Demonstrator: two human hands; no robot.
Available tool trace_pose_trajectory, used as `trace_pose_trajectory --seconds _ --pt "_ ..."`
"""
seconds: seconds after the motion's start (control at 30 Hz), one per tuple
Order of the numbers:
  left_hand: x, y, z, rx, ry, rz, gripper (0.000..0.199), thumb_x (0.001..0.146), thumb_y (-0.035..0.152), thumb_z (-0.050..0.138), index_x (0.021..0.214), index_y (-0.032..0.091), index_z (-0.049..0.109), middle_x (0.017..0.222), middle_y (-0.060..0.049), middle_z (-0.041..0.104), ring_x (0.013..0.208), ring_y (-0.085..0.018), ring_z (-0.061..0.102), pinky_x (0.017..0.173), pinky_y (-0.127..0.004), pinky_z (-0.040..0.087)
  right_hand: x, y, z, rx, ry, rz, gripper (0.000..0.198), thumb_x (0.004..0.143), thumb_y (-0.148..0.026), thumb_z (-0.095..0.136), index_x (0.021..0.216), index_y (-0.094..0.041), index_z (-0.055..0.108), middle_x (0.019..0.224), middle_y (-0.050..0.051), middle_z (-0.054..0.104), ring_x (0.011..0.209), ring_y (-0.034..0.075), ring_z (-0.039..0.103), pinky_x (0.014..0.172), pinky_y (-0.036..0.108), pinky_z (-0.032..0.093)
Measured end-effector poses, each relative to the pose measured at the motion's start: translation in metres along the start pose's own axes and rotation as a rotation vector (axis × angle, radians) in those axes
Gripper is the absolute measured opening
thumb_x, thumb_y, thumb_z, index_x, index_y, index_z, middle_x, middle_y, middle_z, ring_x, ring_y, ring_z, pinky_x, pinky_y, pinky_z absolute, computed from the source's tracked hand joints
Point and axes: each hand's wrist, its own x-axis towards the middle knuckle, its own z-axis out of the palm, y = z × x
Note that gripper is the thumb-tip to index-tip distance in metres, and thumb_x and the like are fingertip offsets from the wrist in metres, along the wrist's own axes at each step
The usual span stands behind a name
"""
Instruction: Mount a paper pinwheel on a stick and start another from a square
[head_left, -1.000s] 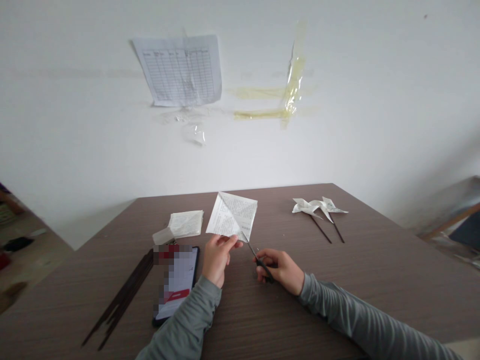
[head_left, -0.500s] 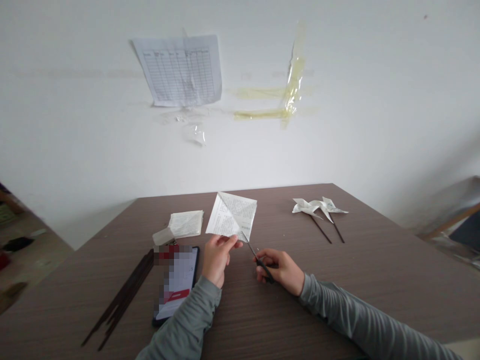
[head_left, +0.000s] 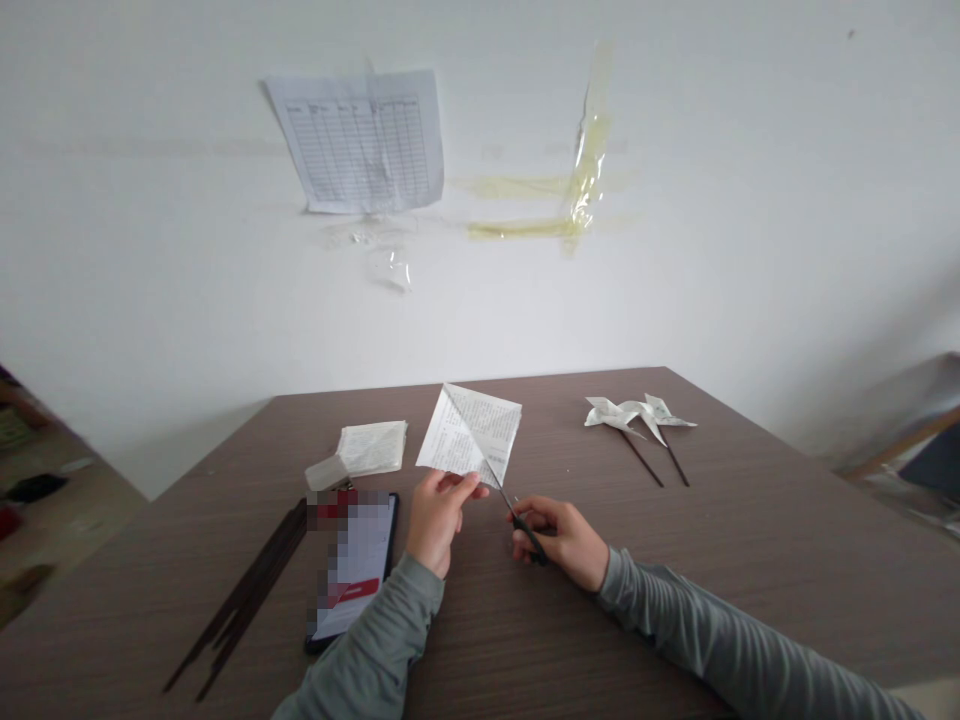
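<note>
Between the thumb and fingers of my left hand [head_left: 439, 515] is the near edge of a printed paper square [head_left: 491, 425], held above the table. A diagonal crease runs across the sheet from its far corner to its near one. My right hand [head_left: 562, 535] grips black-handled scissors [head_left: 529, 535] by the loops. Their blades reach the paper's near corner along that crease; how far they are apart I cannot make out.
A stack of paper squares [head_left: 373, 447], a phone [head_left: 356, 570] and several dark thin sticks [head_left: 244, 590] lie at the left. Paper pinwheels [head_left: 611, 415] on dark sticks lie at the right. Behind the brown table [head_left: 675, 620] stands a white wall [head_left: 480, 320].
My left hand and the paper have shifted slightly to the right, towards the scissors. My right hand and the scissors stay almost in place.
</note>
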Motion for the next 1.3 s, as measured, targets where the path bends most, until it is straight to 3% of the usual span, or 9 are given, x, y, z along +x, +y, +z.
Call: trace_pose_trajectory --seconds 0.27,0.6,0.83,1.3 --pt "0.0 -0.002 -0.001 -0.018 -0.002 0.01 0.04 0.068 0.039 0.11 0.087 0.022 0.079 0.088 -0.008 0.092 0.077 -0.027 0.093 0.042 -0.017 0.028 -0.003 -0.007 0.001 -0.006 0.017 0.028 0.064 0.079 -0.082 0.109 0.106 -0.03 0.084 0.079 0.011 0.089 0.072 0.036 0.08 0.08 0.055 0.069" --pt "-0.001 0.0 0.001 -0.032 0.0 0.009 0.041 0.063 0.042 0.107 0.083 0.022 0.076 0.086 -0.009 0.092 0.074 -0.026 0.091 0.042 -0.017 0.027 -0.001 -0.001 0.0 -0.002 0.012 0.015 0.067 0.08 -0.082 0.108 0.11 -0.026 0.085 0.079 0.008 0.088 0.07 0.031 0.081 0.078 0.049 0.072" --pt "-0.001 0.0 0.0 -0.012 -0.011 0.003 0.041 0.063 0.043 0.105 0.083 0.023 0.075 0.087 -0.009 0.092 0.075 -0.026 0.091 0.043 -0.017 0.027 -0.002 -0.006 0.002 -0.002 0.036 0.005 0.064 0.078 -0.084 0.11 0.106 -0.03 0.088 0.082 0.012 0.09 0.073 0.038 0.084 0.081 0.055 0.073" --pt "-0.003 -0.001 0.001 -0.013 -0.023 0.001 0.041 0.063 0.042 0.105 0.084 0.023 0.076 0.084 -0.006 0.089 0.076 -0.026 0.091 0.042 -0.017 0.029 -0.002 -0.011 0.004 -0.009 0.04 0.026 0.064 0.076 -0.083 0.108 0.105 -0.031 0.085 0.079 0.011 0.088 0.073 0.038 0.083 0.081 0.055 0.071"
